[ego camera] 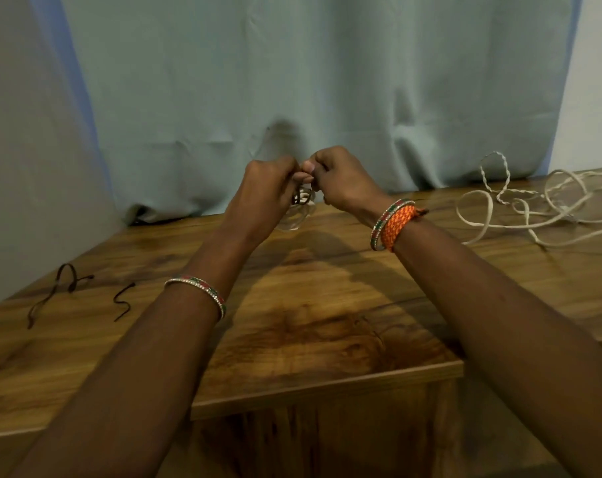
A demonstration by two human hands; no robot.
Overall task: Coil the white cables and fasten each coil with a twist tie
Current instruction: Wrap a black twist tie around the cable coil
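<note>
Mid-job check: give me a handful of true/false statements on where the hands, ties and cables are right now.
1. Both hands meet above the table's far edge, working on a small coil. True: the left hand and right hand pinch at the coil, which has a dark tie round it.
2. The spare ties lie right of the hands. False: two dark ties lie on the table to the left.
3. Loose white cables sit on the table at the right. True: the loose cables lie tangled and uncoiled there.
4. The left hand rests flat on the table. False: it is raised, fingers curled at the coil.
5. An orange band is on the left wrist. False: the orange band is on the right wrist.
</note>
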